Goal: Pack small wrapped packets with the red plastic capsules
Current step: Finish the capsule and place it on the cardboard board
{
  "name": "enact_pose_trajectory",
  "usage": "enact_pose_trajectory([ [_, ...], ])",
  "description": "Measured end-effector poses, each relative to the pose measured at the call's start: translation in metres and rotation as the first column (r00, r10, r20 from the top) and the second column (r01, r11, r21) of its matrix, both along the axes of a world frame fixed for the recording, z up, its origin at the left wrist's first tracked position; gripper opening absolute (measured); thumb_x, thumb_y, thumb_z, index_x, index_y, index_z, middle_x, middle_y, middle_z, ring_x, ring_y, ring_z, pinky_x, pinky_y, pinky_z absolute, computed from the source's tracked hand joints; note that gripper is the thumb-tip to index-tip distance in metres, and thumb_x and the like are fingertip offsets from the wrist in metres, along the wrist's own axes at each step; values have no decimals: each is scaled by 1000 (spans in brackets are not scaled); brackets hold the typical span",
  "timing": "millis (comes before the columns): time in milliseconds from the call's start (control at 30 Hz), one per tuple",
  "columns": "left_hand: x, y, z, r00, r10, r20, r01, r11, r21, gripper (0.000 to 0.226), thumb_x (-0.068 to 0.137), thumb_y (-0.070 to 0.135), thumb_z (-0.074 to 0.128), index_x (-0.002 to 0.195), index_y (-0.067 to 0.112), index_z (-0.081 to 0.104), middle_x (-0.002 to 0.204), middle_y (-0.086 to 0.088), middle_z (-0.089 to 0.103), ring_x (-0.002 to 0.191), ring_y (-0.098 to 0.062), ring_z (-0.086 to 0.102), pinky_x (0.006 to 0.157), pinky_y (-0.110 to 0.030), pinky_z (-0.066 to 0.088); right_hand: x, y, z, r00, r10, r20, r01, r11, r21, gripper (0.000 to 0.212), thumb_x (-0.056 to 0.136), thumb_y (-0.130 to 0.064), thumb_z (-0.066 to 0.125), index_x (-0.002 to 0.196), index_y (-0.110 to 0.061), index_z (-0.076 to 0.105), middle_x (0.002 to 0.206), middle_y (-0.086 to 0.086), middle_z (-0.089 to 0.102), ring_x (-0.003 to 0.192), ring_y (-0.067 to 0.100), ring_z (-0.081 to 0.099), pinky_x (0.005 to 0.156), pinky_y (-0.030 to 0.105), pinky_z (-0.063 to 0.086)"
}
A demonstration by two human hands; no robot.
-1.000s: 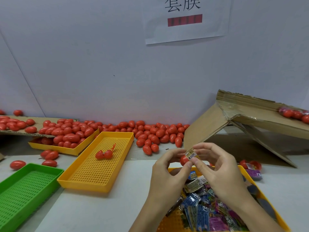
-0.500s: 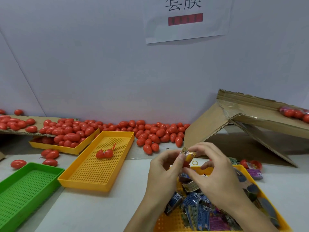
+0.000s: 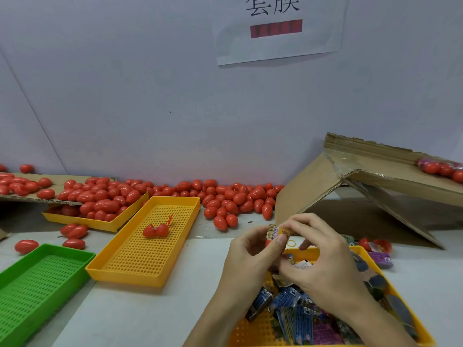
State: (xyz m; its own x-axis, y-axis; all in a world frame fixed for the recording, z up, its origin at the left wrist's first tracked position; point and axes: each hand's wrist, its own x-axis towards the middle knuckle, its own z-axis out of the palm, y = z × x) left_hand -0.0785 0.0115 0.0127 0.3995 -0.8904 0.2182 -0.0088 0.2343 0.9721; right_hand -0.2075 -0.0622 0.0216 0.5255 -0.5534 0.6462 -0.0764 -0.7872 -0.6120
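A white worktop [image 3: 150, 314] runs along a pale wall with a paper sign [image 3: 275, 28]. At the worktop's right side a torn cardboard box [image 3: 375, 176] leans open. Along the back edge lies a long heap of red capsules [image 3: 225, 196], some piled in a yellow tray [image 3: 100, 222] at the back left. A green tray [image 3: 37, 284] sits at the near left corner, cut off by the frame; beside it an almost bare yellow tray [image 3: 150, 259] holds one opened capsule [image 3: 155, 230]. At the near right edge another yellow tray [image 3: 253, 331] holds a jumble of wrapped packets [image 3: 293, 314], partly hidden under the wrists.

Above that tray, the left hand [image 3: 248, 259] and right hand [image 3: 323, 259] meet, fingers curled, both pinching one small yellow packet [image 3: 276, 232]. It sits at their fingertips, long axis roughly level, left to right, barcode end toward the left thumb. A sliver of red shows beneath it; whether that is a capsule half I cannot tell.
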Motion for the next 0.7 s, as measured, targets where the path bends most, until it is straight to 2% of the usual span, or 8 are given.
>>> enact_pose_trajectory([
  [100,-1,0,-1,998,-60,8,60,997,42,31,88,40,67,98,11,74,88,-16,70,82,-26,65,78,-41,55,-1,1,5,1000,20,20,-20,1000,-8,46,68,-24,75,102,-49,56,108,-24,56,96,-2,56,71,6,44],
  [200,-2,-1,-1,998,-61,-4,61,996,58,39,86,40,66,92,2,72,82,-14,66,79,-21,64,73,-31,57,-3,-2,5,999,27,35,-27,1000,4,39,70,-24,75,103,-41,62,104,-19,58,97,1,58,71,7,45],
  [267,-3,-1,0,998,-62,-20,63,996,57,40,86,39,66,90,0,72,80,-12,67,80,-20,66,75,-31,59,-2,-2,4,999,15,46,-15,1000,-5,36,72,-25,75,102,-40,63,102,-19,60,96,1,59,71,7,45],
  [367,-3,0,1,997,-64,-33,66,997,50,39,88,40,67,92,2,74,84,-19,68,85,-23,68,80,-36,60,0,-2,4,998,6,58,-6,1000,-6,37,73,-28,75,102,-45,62,103,-19,60,96,2,59,70,7,45],
  [533,-4,0,0,999,-35,5,34,996,85,41,88,47,60,88,7,71,79,-8,65,78,-23,62,82,-56,54,-1,-6,-2,999,20,-40,-19,1000,23,44,71,-29,88,110,-35,69,107,-21,60,102,5,60,75,12,46],
  [567,-4,0,0,999,-46,6,45,994,96,43,88,48,59,89,7,70,77,-6,66,76,-22,62,79,-56,54,-1,-6,-3,999,9,-53,-9,1000,5,44,71,-26,88,110,-33,70,106,-22,60,102,4,59,75,12,45],
  [700,-7,1,1,993,-89,72,78,986,145,40,84,53,59,88,13,66,71,-4,65,64,-19,61,64,-39,53,-1,-4,-3,998,42,-46,-43,999,-5,43,71,-11,85,110,-23,72,105,-20,59,99,0,59,72,7,45],
])
